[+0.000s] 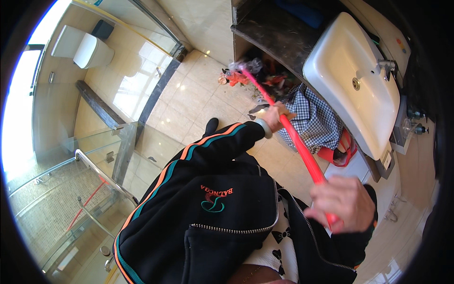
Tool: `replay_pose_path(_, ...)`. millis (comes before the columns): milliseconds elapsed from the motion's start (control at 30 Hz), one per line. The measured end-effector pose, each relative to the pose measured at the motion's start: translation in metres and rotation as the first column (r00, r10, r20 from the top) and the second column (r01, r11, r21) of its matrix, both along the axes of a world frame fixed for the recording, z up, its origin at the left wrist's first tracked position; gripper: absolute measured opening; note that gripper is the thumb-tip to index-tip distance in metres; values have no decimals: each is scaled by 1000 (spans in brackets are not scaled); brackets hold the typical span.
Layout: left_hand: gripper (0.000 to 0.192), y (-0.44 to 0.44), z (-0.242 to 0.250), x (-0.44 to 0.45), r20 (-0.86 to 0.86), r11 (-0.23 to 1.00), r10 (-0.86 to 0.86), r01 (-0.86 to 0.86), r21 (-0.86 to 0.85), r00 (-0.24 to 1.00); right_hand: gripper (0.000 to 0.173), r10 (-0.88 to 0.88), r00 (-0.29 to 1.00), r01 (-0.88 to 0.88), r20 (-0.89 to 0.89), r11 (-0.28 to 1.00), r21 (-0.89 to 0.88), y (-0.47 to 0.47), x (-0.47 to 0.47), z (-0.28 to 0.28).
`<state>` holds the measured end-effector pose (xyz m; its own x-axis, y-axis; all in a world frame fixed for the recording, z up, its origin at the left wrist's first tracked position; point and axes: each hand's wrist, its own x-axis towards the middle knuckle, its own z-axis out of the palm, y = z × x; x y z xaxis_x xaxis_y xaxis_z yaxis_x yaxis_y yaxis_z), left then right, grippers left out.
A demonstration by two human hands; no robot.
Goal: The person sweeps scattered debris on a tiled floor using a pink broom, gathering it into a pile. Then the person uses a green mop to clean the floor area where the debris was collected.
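Note:
A long red pole [305, 152] slants from lower right to upper middle. My left hand [276, 117], with a pale bangle at the wrist, grips its middle part. Around its near end my right hand [342, 206] is closed, somewhat blurred. The pole's far, pinker end reaches a blurred clump of clear plastic [248, 65] at the opening under the dark stone counter [273, 32]. Below that clump lie orange-red artificial-looking flowers [236, 78] on the tiled floor. What the pole's tip touches cannot be told.
A white washbasin [354, 85] with a metal tap [388, 67] is on the right. Beneath it sit a houndstooth cloth bundle [308, 117] and a red bag [342, 152]. Glass panels and a metal rail [103, 174] stand left; a toilet [87, 49] is upper left.

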<state>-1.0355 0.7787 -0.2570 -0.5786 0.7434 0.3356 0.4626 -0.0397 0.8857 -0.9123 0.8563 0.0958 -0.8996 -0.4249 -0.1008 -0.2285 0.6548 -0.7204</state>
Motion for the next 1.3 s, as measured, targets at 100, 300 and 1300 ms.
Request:
replay_pose_path(100, 28, -7, 32, -1, -3, 990, -120, 120, 77, 993, 31, 1, 1000, -1, -26, 1000, 11, 5, 19, 21)
replay_pose_path(300, 21, -62, 9, -51, 125, 751, -510, 511, -417, 851, 24, -335, 940, 299, -57, 896, -327, -18, 13, -25)
replay_pose_path(1300, 28, -231, -130, -209, 27, 793, -123, 114, -599, 992, 15, -660, 600, 789, 452, 396, -470, -154, -158, -191)
